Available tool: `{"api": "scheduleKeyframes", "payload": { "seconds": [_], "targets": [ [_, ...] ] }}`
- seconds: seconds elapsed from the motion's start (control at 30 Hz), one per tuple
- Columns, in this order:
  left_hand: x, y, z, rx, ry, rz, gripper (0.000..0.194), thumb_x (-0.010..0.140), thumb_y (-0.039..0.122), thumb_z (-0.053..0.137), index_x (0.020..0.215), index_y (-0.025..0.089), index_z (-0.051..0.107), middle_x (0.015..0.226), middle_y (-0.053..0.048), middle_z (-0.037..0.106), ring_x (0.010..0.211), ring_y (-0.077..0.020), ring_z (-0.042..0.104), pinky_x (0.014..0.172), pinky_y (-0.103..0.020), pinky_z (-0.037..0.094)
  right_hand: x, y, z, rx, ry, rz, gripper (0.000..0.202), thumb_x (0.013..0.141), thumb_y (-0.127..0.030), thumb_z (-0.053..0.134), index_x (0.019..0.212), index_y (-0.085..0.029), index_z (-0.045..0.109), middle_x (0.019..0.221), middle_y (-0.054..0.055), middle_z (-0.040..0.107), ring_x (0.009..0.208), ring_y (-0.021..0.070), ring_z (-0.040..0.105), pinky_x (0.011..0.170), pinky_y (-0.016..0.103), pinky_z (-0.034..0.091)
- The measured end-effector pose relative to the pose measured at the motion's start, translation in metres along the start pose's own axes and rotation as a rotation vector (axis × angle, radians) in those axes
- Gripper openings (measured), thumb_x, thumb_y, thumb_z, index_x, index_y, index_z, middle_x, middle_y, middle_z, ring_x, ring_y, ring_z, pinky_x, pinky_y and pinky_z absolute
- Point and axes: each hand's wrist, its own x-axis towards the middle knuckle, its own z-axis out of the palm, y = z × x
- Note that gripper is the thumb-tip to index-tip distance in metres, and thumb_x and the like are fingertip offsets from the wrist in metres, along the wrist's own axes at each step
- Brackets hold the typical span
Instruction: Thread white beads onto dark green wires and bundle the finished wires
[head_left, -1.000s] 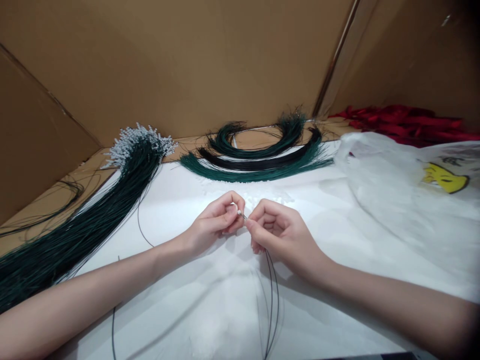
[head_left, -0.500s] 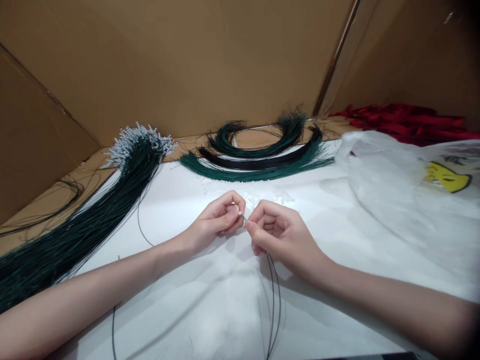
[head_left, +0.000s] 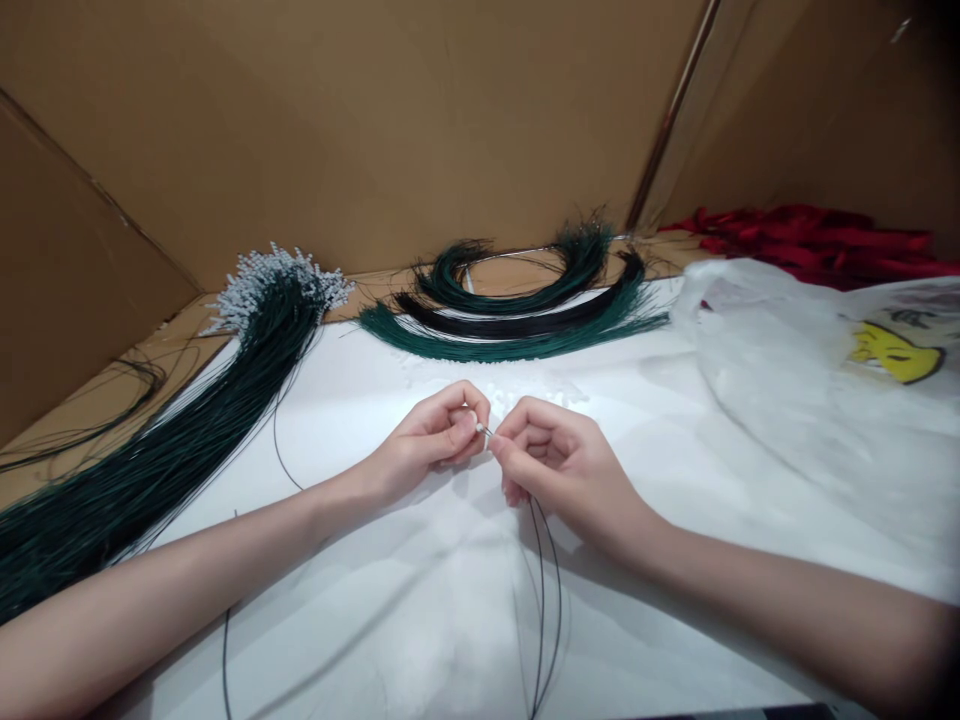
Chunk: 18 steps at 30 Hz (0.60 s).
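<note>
My left hand pinches a small white bead between thumb and forefinger. My right hand pinches the tip of a thin dark green wire and holds it against the bead; the wire hangs in a loop from that hand toward me. The two hands meet fingertip to fingertip above the white sheet. A long bundle of green wires tipped with white beads lies to the left of my left arm.
Curved bundles of green and black wires lie at the back. A crumpled clear plastic bag with a yellow print is on the right, red material behind it. Cardboard walls enclose the area. Loose wires lie at far left.
The hands stay almost still; the right hand has edged slightly toward the left hand, bringing the wire tip closer into the bead.
</note>
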Motion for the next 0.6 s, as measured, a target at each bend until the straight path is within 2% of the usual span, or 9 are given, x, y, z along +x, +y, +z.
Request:
{"api": "scheduleKeyframes", "payload": {
  "seconds": [0.6],
  "targets": [
    [0.0007,-0.0017,-0.0006,0.038,0.009,0.016,0.019,0.096,0.036,0.055,0.091,0.018,0.051,0.060,0.006,0.035,0.052,-0.0081,0.026,0.053,-0.026,0.017,0.0007,0.0040,-0.0008,0.015,0.000,-0.014,0.012,0.088,-0.020,0.061,0.077,-0.017,0.058,0.055,-0.005,0.059,0.049,0.0062,0.054,0.051,0.017,0.043]
  ]
}}
